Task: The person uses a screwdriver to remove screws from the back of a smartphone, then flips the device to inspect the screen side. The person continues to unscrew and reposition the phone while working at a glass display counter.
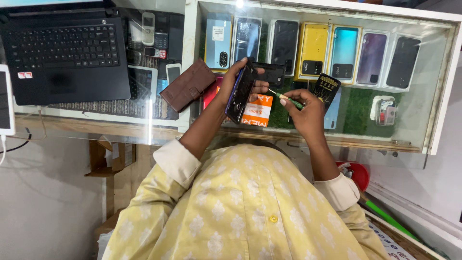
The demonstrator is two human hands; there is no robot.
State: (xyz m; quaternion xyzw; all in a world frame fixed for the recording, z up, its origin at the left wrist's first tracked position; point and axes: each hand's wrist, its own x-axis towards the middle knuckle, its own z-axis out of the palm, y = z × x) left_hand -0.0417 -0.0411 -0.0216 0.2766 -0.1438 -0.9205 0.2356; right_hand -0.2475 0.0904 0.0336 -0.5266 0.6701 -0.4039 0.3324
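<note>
Mid-frame, above the glass counter (144, 126): left hand (237, 82) wrapped around a dark phone (240, 91), held edge-on and tilted, top end toward the upper part of the frame. Fingers (259, 86) curled over the phone's right edge, thumb on the left side, so phone clamped between them (firm grip, no gap visible).

Just right of centre: right hand (304, 108) closed on a green screwdriver (288, 99), pinched between thumb and forefinger, remaining fingers folded in. Tip angled up-left, ending at the left fingertips beside the phone's edge; actual contact point too small to tell.

Behind the hands, a black phone part (272, 73) lying on the glass, partly covered by the left fingers. Orange card (255, 111) directly below the phone. Brown wallet case (187, 84) left of the left hand, lying aslant. Black laptop (65, 53) at upper left, open. Row of phone boxes (313, 50) under the glass across the upper right (yellow one roughly above the right hand). Yellow patterned shirt (240, 212) filling the lower centre.
</note>
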